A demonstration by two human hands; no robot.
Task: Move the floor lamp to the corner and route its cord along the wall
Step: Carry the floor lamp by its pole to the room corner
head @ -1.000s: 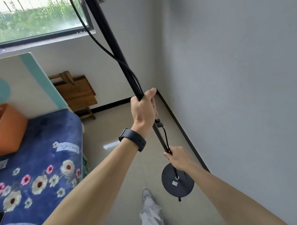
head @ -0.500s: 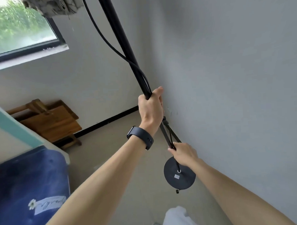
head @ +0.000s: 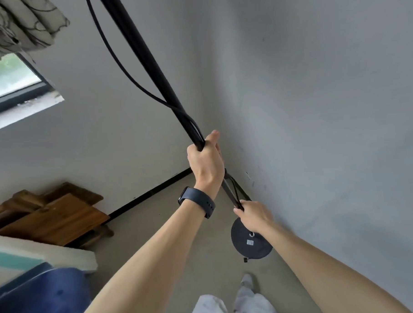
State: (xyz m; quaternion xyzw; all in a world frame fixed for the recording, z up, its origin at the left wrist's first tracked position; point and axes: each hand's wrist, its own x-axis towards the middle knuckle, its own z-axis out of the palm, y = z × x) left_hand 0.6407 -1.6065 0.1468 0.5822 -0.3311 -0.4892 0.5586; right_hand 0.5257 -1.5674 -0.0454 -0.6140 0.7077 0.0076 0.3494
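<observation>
Floor lamp pole (head: 149, 71) black, tilted, running from top centre of view down and right toward the room corner. Left hand (head: 207, 163) wrapped fully around the pole at mid-height, fingers curled closed, thumb tip up along the shaft; dark watch (head: 196, 200) on that wrist. Cord (head: 126, 70) black, hanging in a loose curve to the left of the pole, then meeting the pole just above the left hand and passing under the same closed grip. Below the left hand, pole emerging again, thin, with a short loop of cord beside it. Right hand (head: 254, 217) lower down, closed around the pole and that cord loop together, near the bottom of the shaft. Round black base (head: 252, 245) directly below the right hand, partly hidden by the wrist, small pale label on its upper face; whether touching the floor (head: 170, 219) or held just above it: cannot tell. Base near the right-hand wall (head: 318, 127), close to the corner where the dark skirting lines meet. A small black end of cord or plug showing at the lower edge of the base. Folded wooden furniture (head: 52, 217) leaning at the far wall on the left, well apart from the lamp; window (head: 10, 79) and patterned curtain (head: 20, 25) upper left; blue bedding (head: 39, 298) lower left. Pale trouser legs and one shoe at bottom centre, just behind the base.
</observation>
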